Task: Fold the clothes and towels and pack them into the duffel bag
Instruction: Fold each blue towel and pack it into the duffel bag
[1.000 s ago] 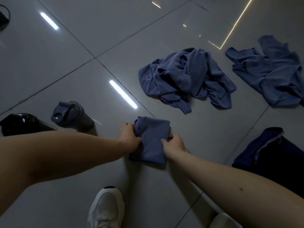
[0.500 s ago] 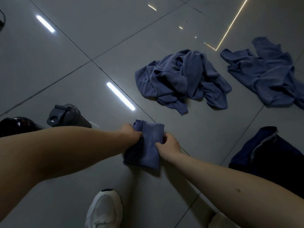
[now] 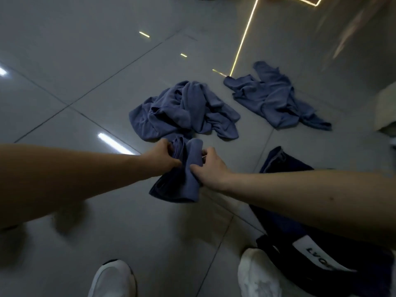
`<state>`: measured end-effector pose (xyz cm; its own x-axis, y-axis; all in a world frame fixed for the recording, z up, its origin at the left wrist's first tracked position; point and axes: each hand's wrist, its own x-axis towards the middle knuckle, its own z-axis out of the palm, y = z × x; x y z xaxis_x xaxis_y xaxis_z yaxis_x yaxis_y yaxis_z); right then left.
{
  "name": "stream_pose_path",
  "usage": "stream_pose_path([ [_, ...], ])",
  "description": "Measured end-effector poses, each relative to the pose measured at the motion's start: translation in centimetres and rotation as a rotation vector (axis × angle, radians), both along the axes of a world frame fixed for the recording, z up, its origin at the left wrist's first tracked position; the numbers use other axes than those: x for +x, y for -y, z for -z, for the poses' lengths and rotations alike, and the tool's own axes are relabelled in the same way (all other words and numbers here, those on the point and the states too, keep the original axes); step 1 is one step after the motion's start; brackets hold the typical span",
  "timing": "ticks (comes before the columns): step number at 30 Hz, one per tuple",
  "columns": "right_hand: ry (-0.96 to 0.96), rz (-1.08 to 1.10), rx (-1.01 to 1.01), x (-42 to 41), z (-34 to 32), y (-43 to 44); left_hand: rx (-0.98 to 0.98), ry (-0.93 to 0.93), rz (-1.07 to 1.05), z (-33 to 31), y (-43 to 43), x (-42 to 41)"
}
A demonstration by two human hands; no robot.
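Note:
A folded blue cloth [image 3: 182, 179] hangs above the grey tiled floor, held from both sides. My left hand [image 3: 160, 156] grips its upper left edge and my right hand [image 3: 209, 166] grips its right edge. Beyond it lies a crumpled blue garment [image 3: 184, 110], and a second crumpled blue garment [image 3: 272, 97] lies farther right. The dark duffel bag [image 3: 317, 249], with a white label, sits on the floor at the lower right, partly under my right forearm.
My two white shoes [image 3: 112, 279] [image 3: 258, 275] stand at the bottom edge. A pale object [image 3: 386, 110] shows at the right edge. Dark blurred shapes [image 3: 68, 219] lie under my left forearm.
Both hands have lifted the folded cloth off the floor and bunched it. The view has swung right, so the duffel bag shows more and the bottles on the left are blurred.

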<state>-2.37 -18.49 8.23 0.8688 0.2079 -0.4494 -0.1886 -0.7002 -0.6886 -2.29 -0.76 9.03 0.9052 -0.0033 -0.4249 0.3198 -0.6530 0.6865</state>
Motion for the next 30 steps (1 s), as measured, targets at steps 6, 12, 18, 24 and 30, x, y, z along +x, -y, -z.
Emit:
stream_pose_path([
  [6, -0.037, 0.205, 0.169, 0.7, -7.9, 7.6, -0.003, 0.146, 0.128, -7.8, 7.8, 1.8],
  [12, 0.007, 0.445, 0.239, -1.4, -11.7, 16.4, -0.144, 0.177, 0.188, -10.3, 17.8, 1.1],
  [18, 0.052, 0.661, 0.205, -4.7, -10.7, 24.2, -0.350, 0.006, 0.241, -9.4, 26.5, -0.6],
  [24, 0.022, 0.734, 0.113, -6.6, -8.2, 28.9, -0.552, -0.131, 0.273, -6.7, 32.3, -2.9],
  [30, -0.019, 0.650, -0.086, -7.3, -6.2, 31.3, -0.654, -0.236, 0.267, -3.5, 34.0, -4.1],
])
